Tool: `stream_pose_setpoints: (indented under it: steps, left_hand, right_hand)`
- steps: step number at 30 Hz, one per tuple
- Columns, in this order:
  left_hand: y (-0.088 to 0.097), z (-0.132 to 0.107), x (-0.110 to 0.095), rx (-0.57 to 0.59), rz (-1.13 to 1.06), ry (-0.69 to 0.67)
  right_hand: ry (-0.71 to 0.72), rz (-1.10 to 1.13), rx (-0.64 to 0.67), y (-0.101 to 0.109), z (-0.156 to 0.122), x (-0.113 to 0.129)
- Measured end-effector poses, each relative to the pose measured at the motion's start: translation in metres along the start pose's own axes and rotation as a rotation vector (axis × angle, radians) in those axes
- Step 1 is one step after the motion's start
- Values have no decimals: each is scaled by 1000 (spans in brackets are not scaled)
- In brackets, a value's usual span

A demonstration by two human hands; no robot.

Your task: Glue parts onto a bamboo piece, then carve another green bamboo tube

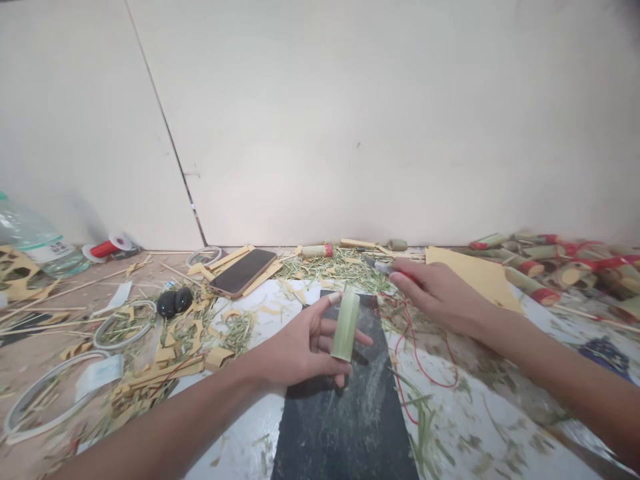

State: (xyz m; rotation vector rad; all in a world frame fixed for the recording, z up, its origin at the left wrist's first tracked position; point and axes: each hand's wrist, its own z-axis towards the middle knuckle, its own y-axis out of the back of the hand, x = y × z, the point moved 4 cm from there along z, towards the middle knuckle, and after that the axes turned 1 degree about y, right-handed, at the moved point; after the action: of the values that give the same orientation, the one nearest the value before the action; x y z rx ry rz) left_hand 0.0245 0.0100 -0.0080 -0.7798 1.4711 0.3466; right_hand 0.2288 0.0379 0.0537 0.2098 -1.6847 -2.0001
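A short pale-green bamboo piece [346,327] stands roughly upright, slightly tilted, in my left hand [297,350]. My thumb is at its lower end and a finger, which seems wrapped with a pale strip, is near its top. Below it lies a black mat [345,427]. To the right, my right hand [445,293] is closed around a knife [381,267] whose blade points left; a bit of red shows at its handle. The blade is apart from the bamboo. Red string [417,360] curls on the surface below my right hand.
A phone [244,272] lies among green shavings [345,267] and yellow paper scraps. Several bamboo pieces with red bands [543,297] are heaped at right, beside a yellow sheet [470,277]. Left are white rings [125,325], a red spool [104,249] and a bottle [40,243]. A wall stands behind.
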Motion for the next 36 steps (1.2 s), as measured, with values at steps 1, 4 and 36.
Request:
stream_pose_setpoints:
  steps: [1,4,36]
  left_hand:
    - [0,0,0,-7,-3,0]
    - [4,3,-1,-52,-22,-41]
    - [8,4,-8,-28,-23,-110]
  right_hand:
    - [-25,9,-30,2,1,-3]
    - [48,36,42,-3,-3,11]
    - [313,-107,205,-18,-20,57]
